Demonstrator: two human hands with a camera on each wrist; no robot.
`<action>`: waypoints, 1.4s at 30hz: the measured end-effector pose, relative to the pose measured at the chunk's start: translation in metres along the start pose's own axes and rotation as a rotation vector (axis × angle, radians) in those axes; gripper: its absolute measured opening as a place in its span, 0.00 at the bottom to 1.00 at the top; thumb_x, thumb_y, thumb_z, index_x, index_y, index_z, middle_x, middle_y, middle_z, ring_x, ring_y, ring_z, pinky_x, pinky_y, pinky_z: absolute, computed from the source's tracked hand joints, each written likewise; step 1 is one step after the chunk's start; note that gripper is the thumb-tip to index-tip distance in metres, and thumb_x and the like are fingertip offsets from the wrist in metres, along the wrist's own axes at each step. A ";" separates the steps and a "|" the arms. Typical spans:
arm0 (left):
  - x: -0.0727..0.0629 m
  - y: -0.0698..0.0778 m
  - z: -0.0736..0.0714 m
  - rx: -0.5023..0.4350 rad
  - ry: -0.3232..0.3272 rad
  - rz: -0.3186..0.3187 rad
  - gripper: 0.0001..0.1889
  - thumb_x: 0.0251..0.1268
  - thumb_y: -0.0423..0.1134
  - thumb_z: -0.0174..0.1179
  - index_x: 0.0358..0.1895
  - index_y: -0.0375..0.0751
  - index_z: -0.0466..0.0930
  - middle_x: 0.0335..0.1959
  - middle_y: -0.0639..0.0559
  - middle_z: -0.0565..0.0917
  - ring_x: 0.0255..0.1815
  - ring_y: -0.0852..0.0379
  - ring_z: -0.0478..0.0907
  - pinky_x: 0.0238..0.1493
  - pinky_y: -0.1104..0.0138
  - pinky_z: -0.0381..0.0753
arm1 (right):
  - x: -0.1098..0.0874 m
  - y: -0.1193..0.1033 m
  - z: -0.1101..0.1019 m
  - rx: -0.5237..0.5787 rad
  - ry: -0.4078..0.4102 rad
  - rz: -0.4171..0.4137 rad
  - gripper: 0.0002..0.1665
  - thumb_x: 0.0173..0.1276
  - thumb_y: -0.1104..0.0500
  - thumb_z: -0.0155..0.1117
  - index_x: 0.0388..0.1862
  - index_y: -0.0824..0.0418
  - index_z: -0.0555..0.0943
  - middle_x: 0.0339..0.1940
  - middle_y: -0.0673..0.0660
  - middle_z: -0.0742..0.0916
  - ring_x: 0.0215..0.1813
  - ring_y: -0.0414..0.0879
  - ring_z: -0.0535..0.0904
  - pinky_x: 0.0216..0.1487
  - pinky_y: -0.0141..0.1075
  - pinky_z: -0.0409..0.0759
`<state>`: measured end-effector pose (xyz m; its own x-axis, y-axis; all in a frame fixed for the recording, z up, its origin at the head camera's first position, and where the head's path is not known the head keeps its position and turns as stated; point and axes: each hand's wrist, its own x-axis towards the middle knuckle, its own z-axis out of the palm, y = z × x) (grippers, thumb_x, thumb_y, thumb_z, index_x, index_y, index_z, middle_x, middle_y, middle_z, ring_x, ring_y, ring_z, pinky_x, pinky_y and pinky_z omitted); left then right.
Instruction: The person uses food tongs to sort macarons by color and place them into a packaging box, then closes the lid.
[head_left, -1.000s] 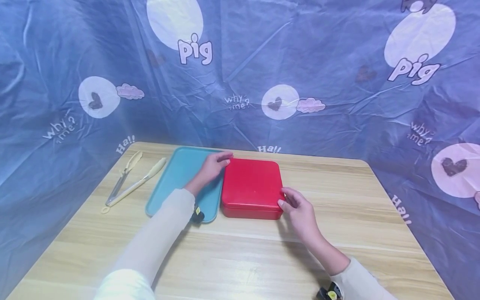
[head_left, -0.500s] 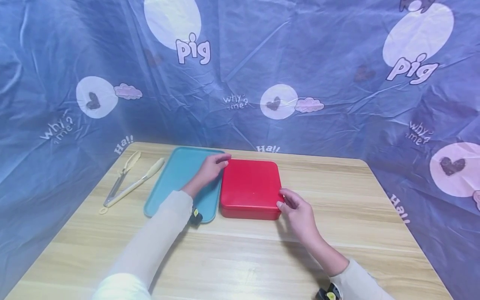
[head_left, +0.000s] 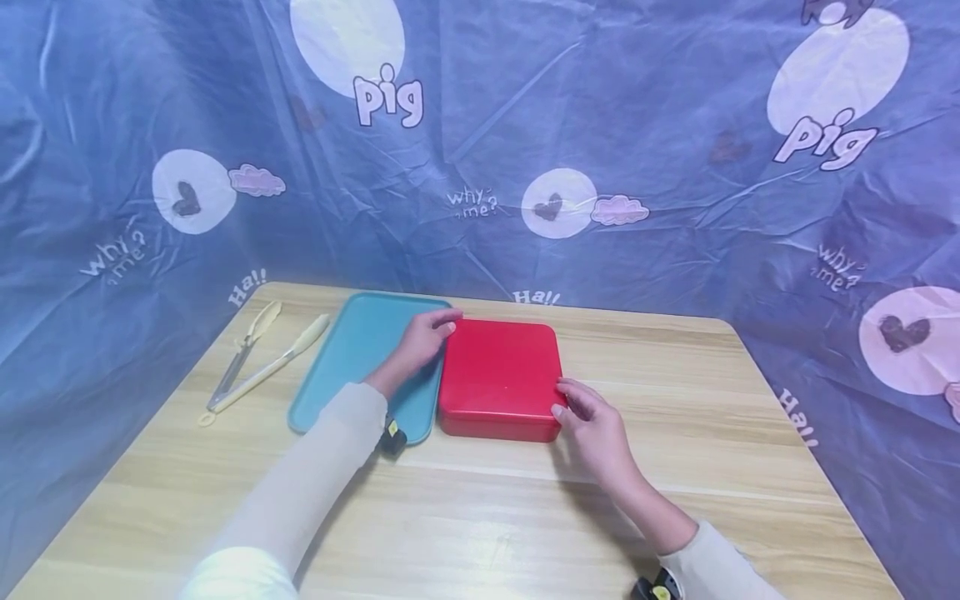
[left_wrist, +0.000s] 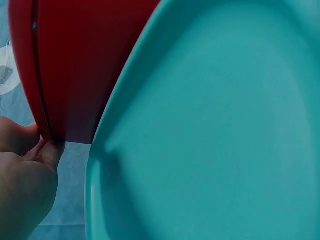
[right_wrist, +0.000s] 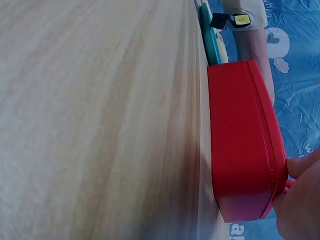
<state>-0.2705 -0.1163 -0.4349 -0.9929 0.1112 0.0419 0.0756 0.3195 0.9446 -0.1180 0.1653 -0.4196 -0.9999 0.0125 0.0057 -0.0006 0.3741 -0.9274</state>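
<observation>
A red square box (head_left: 501, 371) with its lid on sits upright on the table. My left hand (head_left: 422, 340) is at its far left corner, with thumb and fingers bent around the lid's edge. In the left wrist view, the left fingertips (left_wrist: 50, 152) touch the box right at the lid seam. On the opposite side, my right hand (head_left: 596, 425) holds the near right corner, thumb toward the front and fingers along the side. The right wrist view shows the right thumb (right_wrist: 300, 166) against the lid's rim. The inside of the box is hidden.
A turquoise tray (head_left: 367, 333) lies flat just left of the box, under my left forearm. Farther left, a pair of tongs (head_left: 247, 385) lies spread apart. The wooden table (head_left: 465, 517) ends in front of a blue printed cloth (head_left: 637, 100) at the back and sides.
</observation>
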 end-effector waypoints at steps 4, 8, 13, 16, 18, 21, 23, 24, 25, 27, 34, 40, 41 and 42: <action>-0.007 0.008 0.001 0.142 -0.011 0.023 0.22 0.78 0.38 0.53 0.72 0.42 0.72 0.70 0.43 0.75 0.74 0.45 0.69 0.73 0.52 0.70 | 0.002 -0.002 -0.001 -0.025 -0.020 -0.042 0.29 0.71 0.63 0.66 0.70 0.64 0.74 0.73 0.59 0.75 0.74 0.55 0.72 0.66 0.37 0.74; -0.033 0.027 0.005 0.363 -0.005 0.105 0.27 0.78 0.47 0.52 0.75 0.43 0.66 0.75 0.41 0.68 0.78 0.41 0.61 0.76 0.46 0.63 | 0.017 -0.006 -0.002 -0.180 -0.067 -0.102 0.38 0.73 0.51 0.65 0.77 0.62 0.66 0.78 0.60 0.67 0.77 0.59 0.65 0.70 0.51 0.73; -0.072 0.038 0.020 0.549 -0.082 0.096 0.36 0.76 0.57 0.50 0.80 0.45 0.57 0.82 0.42 0.54 0.82 0.40 0.49 0.77 0.39 0.57 | 0.049 -0.013 0.003 -0.406 -0.149 -0.137 0.51 0.73 0.38 0.59 0.83 0.58 0.51 0.84 0.59 0.55 0.83 0.61 0.51 0.73 0.62 0.65; -0.085 0.035 0.030 0.616 -0.154 0.078 0.41 0.74 0.61 0.50 0.82 0.46 0.50 0.84 0.42 0.46 0.84 0.40 0.38 0.75 0.37 0.58 | 0.062 -0.013 0.009 -0.458 -0.198 -0.151 0.52 0.73 0.38 0.58 0.84 0.60 0.47 0.85 0.60 0.52 0.83 0.61 0.48 0.75 0.62 0.63; -0.089 0.033 0.035 0.638 -0.181 0.072 0.42 0.73 0.61 0.52 0.82 0.47 0.48 0.84 0.43 0.42 0.84 0.41 0.33 0.74 0.37 0.61 | 0.066 -0.013 0.013 -0.492 -0.220 -0.155 0.53 0.73 0.39 0.58 0.83 0.61 0.46 0.85 0.61 0.50 0.84 0.61 0.46 0.75 0.62 0.62; -0.090 0.030 0.040 0.650 -0.190 0.073 0.43 0.71 0.61 0.54 0.82 0.48 0.48 0.84 0.43 0.41 0.84 0.43 0.30 0.72 0.38 0.65 | 0.067 -0.012 0.018 -0.557 -0.239 -0.171 0.53 0.73 0.40 0.58 0.83 0.64 0.46 0.85 0.63 0.50 0.84 0.63 0.43 0.76 0.63 0.60; -0.089 0.028 0.042 0.658 -0.189 0.076 0.43 0.71 0.60 0.55 0.82 0.48 0.47 0.84 0.44 0.41 0.84 0.43 0.29 0.72 0.38 0.65 | 0.065 -0.011 0.021 -0.597 -0.240 -0.175 0.53 0.73 0.41 0.58 0.83 0.65 0.46 0.84 0.64 0.50 0.84 0.64 0.40 0.75 0.64 0.60; -0.089 0.028 0.043 0.657 -0.188 0.081 0.43 0.71 0.60 0.55 0.82 0.48 0.48 0.84 0.44 0.41 0.84 0.43 0.29 0.73 0.38 0.65 | 0.064 -0.011 0.022 -0.614 -0.238 -0.176 0.53 0.73 0.41 0.58 0.83 0.66 0.46 0.84 0.65 0.50 0.84 0.64 0.40 0.75 0.65 0.60; -0.089 0.027 0.043 0.660 -0.188 0.085 0.43 0.72 0.60 0.54 0.82 0.48 0.48 0.84 0.44 0.41 0.84 0.43 0.29 0.73 0.38 0.64 | 0.063 -0.010 0.022 -0.630 -0.236 -0.178 0.53 0.73 0.41 0.58 0.83 0.66 0.46 0.84 0.65 0.49 0.84 0.64 0.39 0.74 0.65 0.61; -0.089 0.027 0.044 0.675 -0.193 0.094 0.43 0.73 0.60 0.53 0.82 0.48 0.47 0.84 0.43 0.40 0.84 0.43 0.28 0.74 0.38 0.62 | 0.060 -0.010 0.023 -0.645 -0.229 -0.172 0.54 0.73 0.41 0.59 0.83 0.66 0.45 0.84 0.65 0.49 0.84 0.64 0.38 0.73 0.66 0.63; -0.090 0.032 0.046 0.677 -0.195 0.103 0.42 0.74 0.60 0.51 0.82 0.47 0.47 0.84 0.43 0.40 0.84 0.42 0.28 0.74 0.37 0.60 | 0.058 -0.009 0.021 -0.670 -0.216 -0.164 0.55 0.72 0.40 0.59 0.83 0.64 0.44 0.84 0.64 0.49 0.83 0.64 0.39 0.71 0.65 0.67; -0.085 0.033 0.047 0.698 -0.203 0.110 0.42 0.73 0.60 0.51 0.82 0.48 0.47 0.84 0.43 0.40 0.84 0.42 0.29 0.75 0.37 0.58 | 0.061 -0.009 0.018 -0.687 -0.197 -0.145 0.56 0.71 0.40 0.60 0.83 0.64 0.44 0.84 0.65 0.50 0.83 0.64 0.41 0.69 0.65 0.70; -0.084 0.033 0.048 0.701 -0.205 0.112 0.42 0.73 0.60 0.51 0.82 0.48 0.47 0.84 0.43 0.40 0.84 0.42 0.29 0.76 0.37 0.58 | 0.061 -0.009 0.018 -0.690 -0.195 -0.142 0.56 0.70 0.40 0.60 0.83 0.64 0.44 0.84 0.65 0.50 0.83 0.64 0.41 0.68 0.65 0.71; -0.083 0.032 0.048 0.703 -0.207 0.112 0.42 0.73 0.60 0.51 0.82 0.48 0.47 0.84 0.43 0.40 0.84 0.42 0.29 0.76 0.37 0.58 | 0.061 -0.009 0.018 -0.691 -0.196 -0.138 0.56 0.70 0.40 0.61 0.83 0.64 0.44 0.84 0.64 0.49 0.83 0.64 0.41 0.68 0.65 0.71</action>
<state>-0.1812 -0.0700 -0.4234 -0.9434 0.3315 -0.0025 0.2852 0.8154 0.5037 -0.1796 0.1462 -0.4171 -0.9754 -0.2194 -0.0215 -0.1832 0.8610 -0.4746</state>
